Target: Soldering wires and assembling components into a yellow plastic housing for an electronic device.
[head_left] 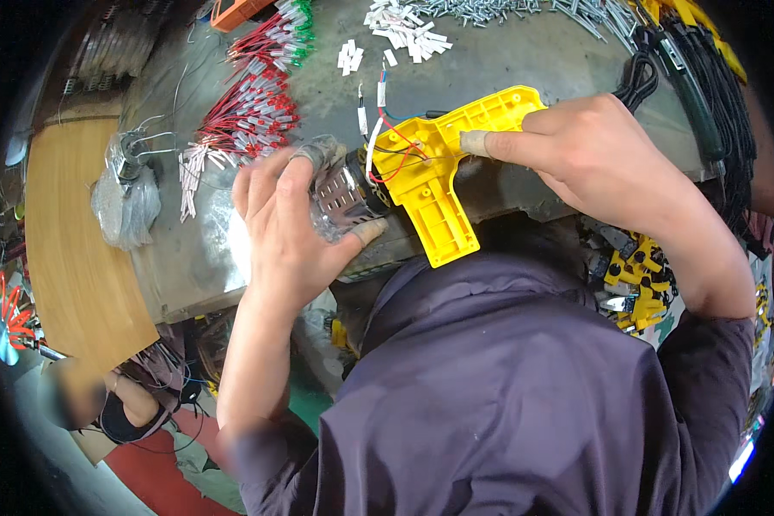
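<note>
A yellow pistol-shaped housing half (443,206), its ribbed inner side up, lies at the table's near edge and looks like part of a heat gun. My left hand (279,219) is closed round the perforated metal barrel (337,196) at its left end, which is wrapped in clear plastic. Over the housing, my right hand (576,142) has its fingers pressed together, a covered fingertip at the inner ribs; what they hold is hidden. Red, blue and dark wires (389,129) loop out of the housing, some with white sleeves (362,120).
Red-wired parts (254,112) are heaped at the back left, beside a plastic-wrapped metal part (125,185). White sleeves (404,30) and screws (482,9) lie at the back. Black cables (731,112) hang at the right, above yellow parts (641,284). Another person's arm (133,400) shows lower left.
</note>
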A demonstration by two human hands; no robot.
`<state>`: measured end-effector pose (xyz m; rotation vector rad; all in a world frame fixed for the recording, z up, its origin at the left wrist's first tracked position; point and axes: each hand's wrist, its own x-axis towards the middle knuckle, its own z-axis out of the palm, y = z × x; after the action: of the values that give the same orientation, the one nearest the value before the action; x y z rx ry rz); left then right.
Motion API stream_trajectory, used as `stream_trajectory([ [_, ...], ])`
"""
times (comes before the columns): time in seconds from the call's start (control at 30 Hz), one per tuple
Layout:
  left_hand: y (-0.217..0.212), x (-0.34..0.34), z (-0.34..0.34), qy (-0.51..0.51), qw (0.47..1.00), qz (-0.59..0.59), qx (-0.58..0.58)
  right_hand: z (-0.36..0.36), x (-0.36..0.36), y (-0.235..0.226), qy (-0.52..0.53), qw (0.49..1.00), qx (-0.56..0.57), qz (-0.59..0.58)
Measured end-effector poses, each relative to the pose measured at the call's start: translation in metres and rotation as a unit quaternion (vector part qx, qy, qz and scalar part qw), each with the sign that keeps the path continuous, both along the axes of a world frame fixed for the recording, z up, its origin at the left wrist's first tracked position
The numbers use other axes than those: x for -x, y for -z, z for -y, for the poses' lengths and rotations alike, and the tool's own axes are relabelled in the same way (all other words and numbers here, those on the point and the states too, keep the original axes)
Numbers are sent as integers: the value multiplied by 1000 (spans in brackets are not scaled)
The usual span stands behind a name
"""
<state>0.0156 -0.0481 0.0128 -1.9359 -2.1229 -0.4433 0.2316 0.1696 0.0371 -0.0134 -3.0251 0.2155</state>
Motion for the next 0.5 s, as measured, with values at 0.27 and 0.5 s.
stream_trajectory([
  [0.27,1,-5,0,-60,985,154,57,7,9,-1,-28,1000,-6,-9],
  [0.5,-5,-7,-5,-115,955,236,138,10,8,-3,-23,999,-2,30],
])
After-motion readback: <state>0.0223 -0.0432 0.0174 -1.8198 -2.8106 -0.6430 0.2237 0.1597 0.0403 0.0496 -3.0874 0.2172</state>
